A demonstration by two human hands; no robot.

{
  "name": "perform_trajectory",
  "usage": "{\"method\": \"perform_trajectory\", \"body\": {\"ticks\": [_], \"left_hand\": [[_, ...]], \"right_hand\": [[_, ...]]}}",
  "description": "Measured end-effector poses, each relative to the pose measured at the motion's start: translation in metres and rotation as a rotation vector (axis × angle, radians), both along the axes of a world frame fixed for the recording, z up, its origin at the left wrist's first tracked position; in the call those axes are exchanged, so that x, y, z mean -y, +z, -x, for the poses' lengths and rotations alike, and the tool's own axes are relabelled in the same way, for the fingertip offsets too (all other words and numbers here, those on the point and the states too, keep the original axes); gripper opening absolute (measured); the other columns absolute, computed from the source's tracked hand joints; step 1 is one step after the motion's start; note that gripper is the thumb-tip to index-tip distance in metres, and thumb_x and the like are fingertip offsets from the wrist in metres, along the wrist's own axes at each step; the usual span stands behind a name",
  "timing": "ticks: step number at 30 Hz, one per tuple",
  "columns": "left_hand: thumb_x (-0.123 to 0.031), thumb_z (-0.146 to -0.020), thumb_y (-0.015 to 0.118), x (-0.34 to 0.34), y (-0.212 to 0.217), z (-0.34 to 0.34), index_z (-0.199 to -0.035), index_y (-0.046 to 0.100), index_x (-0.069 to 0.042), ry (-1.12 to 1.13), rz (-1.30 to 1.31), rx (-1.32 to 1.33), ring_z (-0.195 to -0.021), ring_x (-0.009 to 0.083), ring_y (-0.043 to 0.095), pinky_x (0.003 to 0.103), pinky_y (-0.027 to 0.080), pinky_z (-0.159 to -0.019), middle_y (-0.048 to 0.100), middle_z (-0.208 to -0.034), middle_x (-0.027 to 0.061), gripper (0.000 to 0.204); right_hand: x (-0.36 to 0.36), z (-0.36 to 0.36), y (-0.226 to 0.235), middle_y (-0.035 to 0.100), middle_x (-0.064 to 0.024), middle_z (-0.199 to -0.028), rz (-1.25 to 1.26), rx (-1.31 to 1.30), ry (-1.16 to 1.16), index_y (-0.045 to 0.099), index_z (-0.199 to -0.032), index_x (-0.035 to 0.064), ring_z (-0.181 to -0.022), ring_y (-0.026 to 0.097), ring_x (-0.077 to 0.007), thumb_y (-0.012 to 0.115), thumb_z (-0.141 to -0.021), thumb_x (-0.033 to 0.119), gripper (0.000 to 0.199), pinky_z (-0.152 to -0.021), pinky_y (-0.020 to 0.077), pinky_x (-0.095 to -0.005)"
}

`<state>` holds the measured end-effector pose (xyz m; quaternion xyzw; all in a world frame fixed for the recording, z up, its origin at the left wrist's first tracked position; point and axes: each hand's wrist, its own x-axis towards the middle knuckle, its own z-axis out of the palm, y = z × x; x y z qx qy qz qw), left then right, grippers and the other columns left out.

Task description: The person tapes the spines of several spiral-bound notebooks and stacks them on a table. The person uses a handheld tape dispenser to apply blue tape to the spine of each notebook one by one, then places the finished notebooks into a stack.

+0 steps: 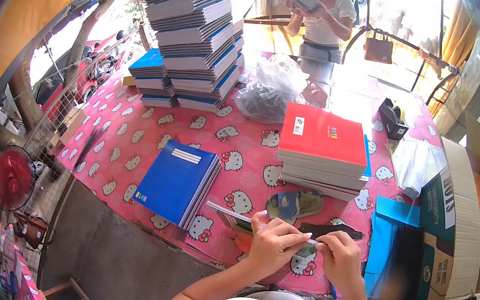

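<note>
Close to the table's near edge, my left hand (273, 246) is closed on a notebook (230, 214), seen almost edge-on. Its thin pale edge runs from left of that hand to my right hand. Green and orange patches show below this edge; my fingers hide the rest. My right hand (339, 257) pinches the right end of the same edge, its fingertips nearly meeting the left ones. Left of my hands lies a stack of blue spiral notebooks (177, 181). Just beyond my fingers are a dark flat object (333, 230) and a camouflage-patterned item (294, 204).
A stack of red-covered notebooks (324, 139) stands ahead, with tall notebook piles (196, 49) at the far left. Blue sheets (397, 210), a black fringed bundle (405, 264) and an open carton (455, 240) are at right. Beyond the table, another person (326, 22) holds a notebook stack.
</note>
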<state>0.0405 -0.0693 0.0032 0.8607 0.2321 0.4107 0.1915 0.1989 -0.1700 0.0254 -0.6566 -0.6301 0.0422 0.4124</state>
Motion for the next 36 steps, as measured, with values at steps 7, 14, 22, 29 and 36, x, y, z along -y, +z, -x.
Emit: {"method": "perform_trajectory", "body": {"ticks": [7, 14, 22, 29, 36], "left_hand": [[-0.02, -0.076, 0.074, 0.001, 0.0, 0.0, -0.095, 0.074, -0.019, 0.029, 0.013, 0.009, -0.076, 0.0117, 0.059, 0.043, 0.028, -0.091, 0.067, -0.079, -0.0057, 0.019], [-0.02, -0.072, 0.077, 0.003, -0.001, -0.002, -0.103, 0.071, -0.017, 0.069, 0.039, 0.02, -0.075, 0.012, 0.061, 0.041, 0.029, -0.093, 0.069, -0.082, -0.004, 0.032], [-0.017, -0.067, 0.079, 0.013, -0.003, 0.008, -0.101, 0.071, -0.016, 0.048, 0.033, 0.011, -0.077, 0.0134, 0.062, 0.041, 0.028, -0.097, 0.069, -0.083, -0.0027, 0.035], [-0.018, -0.06, 0.084, 0.022, -0.01, 0.023, -0.095, 0.071, -0.018, 0.104, 0.009, 0.007, -0.084, 0.0161, 0.062, 0.043, 0.027, -0.1, 0.066, -0.087, -0.0022, 0.038], [-0.025, -0.058, 0.085, 0.01, -0.005, 0.006, -0.087, 0.068, -0.016, 0.142, 0.022, 0.047, -0.084, 0.0167, 0.061, 0.044, 0.028, -0.099, 0.065, -0.086, -0.0025, 0.034]], "right_hand": [[-0.008, 0.004, 0.003, 0.063, -0.0087, -0.083, -0.035, 0.098, 0.001, 0.062, -0.083, 0.0037, -0.084, 0.06, -0.0287, 0.07, -0.075, 0.008, 0.012, -0.075, 0.0432, -0.0411], [-0.01, 0.003, -0.002, 0.059, -0.0061, -0.078, -0.076, 0.07, -0.032, 0.061, -0.082, 0.0063, -0.078, 0.057, -0.0266, 0.069, -0.076, 0.01, 0.01, -0.069, 0.0404, -0.0395], [-0.002, -0.002, 0.019, 0.059, -0.0103, -0.085, 0.18, 0.283, 0.163, 0.063, -0.087, 0.0078, -0.08, 0.058, -0.0272, 0.067, -0.082, 0.018, 0.013, -0.074, 0.0413, -0.0385], [-0.071, -0.072, -0.009, 0.06, -0.0138, -0.11, 0.491, 0.006, 0.47, 0.062, -0.105, 0.0036, -0.105, 0.058, -0.033, 0.07, -0.081, 0.024, 0.033, -0.089, 0.0472, -0.0408], [-0.14, -0.072, -0.147, 0.064, -0.018, -0.092, 0.49, 0.478, 0.134, 0.056, -0.116, 0.0041, -0.091, 0.063, -0.0406, 0.076, -0.07, 0.023, 0.054, -0.081, 0.0517, -0.0461]]}}
